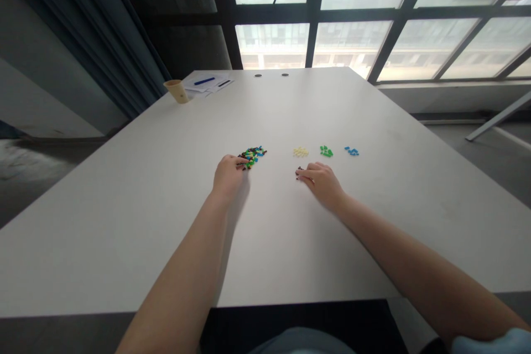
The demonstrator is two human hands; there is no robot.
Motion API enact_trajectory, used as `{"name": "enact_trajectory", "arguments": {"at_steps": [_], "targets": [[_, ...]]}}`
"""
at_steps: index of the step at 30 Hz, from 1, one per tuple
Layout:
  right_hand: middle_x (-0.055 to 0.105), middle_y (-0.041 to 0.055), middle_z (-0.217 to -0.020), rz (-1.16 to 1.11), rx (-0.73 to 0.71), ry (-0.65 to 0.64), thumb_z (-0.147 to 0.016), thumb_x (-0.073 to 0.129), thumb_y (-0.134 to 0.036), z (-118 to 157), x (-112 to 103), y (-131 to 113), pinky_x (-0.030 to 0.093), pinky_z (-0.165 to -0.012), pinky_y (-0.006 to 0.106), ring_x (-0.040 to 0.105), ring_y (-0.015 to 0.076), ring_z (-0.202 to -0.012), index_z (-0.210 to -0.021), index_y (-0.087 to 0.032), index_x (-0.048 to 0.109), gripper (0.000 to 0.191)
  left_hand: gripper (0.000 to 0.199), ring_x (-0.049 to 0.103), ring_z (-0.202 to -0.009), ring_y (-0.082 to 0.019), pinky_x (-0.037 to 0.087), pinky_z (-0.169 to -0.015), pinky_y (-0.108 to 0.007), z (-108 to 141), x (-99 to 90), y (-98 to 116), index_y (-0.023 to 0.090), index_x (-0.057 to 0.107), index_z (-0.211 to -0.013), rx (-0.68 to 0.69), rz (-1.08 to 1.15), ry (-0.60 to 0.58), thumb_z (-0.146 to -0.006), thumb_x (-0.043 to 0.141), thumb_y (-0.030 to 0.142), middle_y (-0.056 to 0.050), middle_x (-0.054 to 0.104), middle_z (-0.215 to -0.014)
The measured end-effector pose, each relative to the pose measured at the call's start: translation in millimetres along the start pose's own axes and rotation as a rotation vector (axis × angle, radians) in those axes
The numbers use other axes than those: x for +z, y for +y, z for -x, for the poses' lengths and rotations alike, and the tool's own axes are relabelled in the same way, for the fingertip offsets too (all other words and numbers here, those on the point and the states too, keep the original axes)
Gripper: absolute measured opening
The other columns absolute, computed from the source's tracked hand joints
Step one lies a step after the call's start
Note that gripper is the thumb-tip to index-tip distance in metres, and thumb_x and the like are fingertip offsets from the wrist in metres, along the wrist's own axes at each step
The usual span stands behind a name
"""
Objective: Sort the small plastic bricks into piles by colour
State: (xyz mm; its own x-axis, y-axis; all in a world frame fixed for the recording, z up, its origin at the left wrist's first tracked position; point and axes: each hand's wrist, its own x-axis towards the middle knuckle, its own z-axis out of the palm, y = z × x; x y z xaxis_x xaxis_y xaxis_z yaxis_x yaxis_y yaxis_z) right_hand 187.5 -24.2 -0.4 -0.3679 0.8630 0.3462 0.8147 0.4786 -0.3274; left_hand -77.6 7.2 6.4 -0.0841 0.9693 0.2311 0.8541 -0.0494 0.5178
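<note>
A mixed pile of small coloured pieces point(253, 156), like tiny toy bricks, lies on the white table point(265, 232). At its left edge is my left hand point(227, 175), fingers drawn together against the pieces; whether one is pinched there is too small to tell. My right hand point(324, 182) rests low over the table, thumb and fingers closed beside a few small dark brown pieces point(299, 169). What those fingertips hold, if anything, is hidden. Behind it lie separate groups of pale yellow pieces point(301, 152), green pieces point(326, 151) and blue pieces point(352, 151).
At the far left corner stands a tan paper cup point(177, 91) next to papers point(215, 83) with a blue pen point(204, 81) on them. Two dark round discs point(285, 74) are set near the table's far edge. Large windows point(274, 44) rise beyond.
</note>
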Motion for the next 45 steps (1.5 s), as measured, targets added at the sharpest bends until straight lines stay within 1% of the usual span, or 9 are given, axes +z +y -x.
{"name": "enact_trajectory", "arguments": {"at_steps": [7,14,21,26,32,36,39,41,45], "targets": [[0.055,0.0029,-0.065,-0.149,0.074,0.178,-0.083,0.053,-0.028,2,-22,19,0.038,-0.068,0.027,0.05,0.0151,-0.067,-0.091,-0.017,0.071,0.023,0.02,0.054,-0.088,-0.021,0.043,-0.077,-0.031,2,8.5,5,0.022,0.071,-0.083,0.127,-0.15,-0.007,-0.075,0.053,0.026,-0.005,0.061,-0.092],[0.054,0.0023,-0.063,-0.181,0.139,0.187,-0.081,0.054,-0.028,3,-30,28,0.038,-0.065,0.027,0.049,0.0146,-0.064,-0.091,-0.016,0.072,0.024,0.022,0.053,-0.09,-0.025,0.042,-0.071,-0.035,6,8.0,13,0.024,0.071,-0.078,0.096,-0.325,-0.016,-0.077,0.049,0.028,-0.006,0.063,-0.092],[0.053,0.0021,-0.063,-0.215,0.138,0.18,-0.081,0.052,-0.029,3,-26,24,0.038,-0.065,0.027,0.049,0.0144,-0.064,-0.088,-0.018,0.072,0.023,0.022,0.052,-0.091,-0.026,0.043,-0.073,-0.036,7,13.4,15,0.019,0.065,-0.081,0.121,-0.344,0.016,-0.077,0.044,0.022,-0.009,0.061,-0.093],[0.052,0.002,-0.063,-0.225,0.098,0.112,-0.082,0.051,-0.03,7,-17,11,0.038,-0.065,0.027,0.049,0.0143,-0.065,-0.087,-0.019,0.071,0.023,0.019,0.052,-0.088,-0.022,0.042,-0.081,-0.035,3,15.4,18,0.015,0.06,-0.083,0.206,-0.202,0.107,-0.076,0.042,0.017,-0.01,0.06,-0.089],[0.055,0.0027,-0.067,-0.239,0.017,0.038,-0.083,0.052,-0.028,11,-8,-2,0.038,-0.069,0.027,0.05,0.0141,-0.069,-0.087,-0.019,0.07,0.022,0.014,0.054,-0.077,-0.021,0.042,-0.076,-0.035,3,14.3,20,0.016,0.058,-0.075,0.16,-0.043,0.077,-0.072,0.044,0.015,-0.008,0.061,-0.079],[0.056,0.0029,-0.067,-0.237,-0.014,0.01,-0.083,0.052,-0.029,13,-7,-6,0.039,-0.069,0.027,0.05,0.0142,-0.068,-0.088,-0.02,0.07,0.021,0.011,0.056,-0.074,-0.016,0.045,-0.069,-0.029,15,11.9,40,0.017,0.056,-0.08,0.127,0.317,0.01,-0.072,0.05,0.02,-0.004,0.062,-0.082],[0.056,0.0029,-0.067,-0.227,-0.035,0.012,-0.082,0.053,-0.028,13,-10,-8,0.039,-0.07,0.027,0.05,0.0141,-0.068,-0.088,-0.02,0.07,0.02,0.013,0.058,-0.076,-0.014,0.047,-0.065,-0.025,29,12.1,63,0.018,0.054,-0.084,0.169,0.578,-0.084,-0.073,0.054,0.023,-0.003,0.06,-0.085],[0.056,0.0027,-0.067,-0.22,-0.039,0.017,-0.082,0.053,-0.028,13,-12,-9,0.039,-0.07,0.028,0.05,0.0142,-0.068,-0.087,-0.021,0.07,0.019,0.012,0.058,-0.078,-0.013,0.048,-0.067,-0.024,39,12.2,75,0.018,0.053,-0.085,0.24,0.661,-0.122,-0.073,0.054,0.022,-0.003,0.059,-0.085],[0.055,0.002,-0.066,-0.223,-0.016,0.022,-0.082,0.052,-0.028,11,-16,-8,0.038,-0.069,0.028,0.049,0.0143,-0.067,-0.088,-0.021,0.07,0.02,0.008,0.057,-0.078,-0.012,0.049,-0.069,-0.024,52,9.5,88,0.019,0.054,-0.083,0.371,0.664,-0.175,-0.076,0.055,0.022,-0.003,0.059,-0.085]]}}
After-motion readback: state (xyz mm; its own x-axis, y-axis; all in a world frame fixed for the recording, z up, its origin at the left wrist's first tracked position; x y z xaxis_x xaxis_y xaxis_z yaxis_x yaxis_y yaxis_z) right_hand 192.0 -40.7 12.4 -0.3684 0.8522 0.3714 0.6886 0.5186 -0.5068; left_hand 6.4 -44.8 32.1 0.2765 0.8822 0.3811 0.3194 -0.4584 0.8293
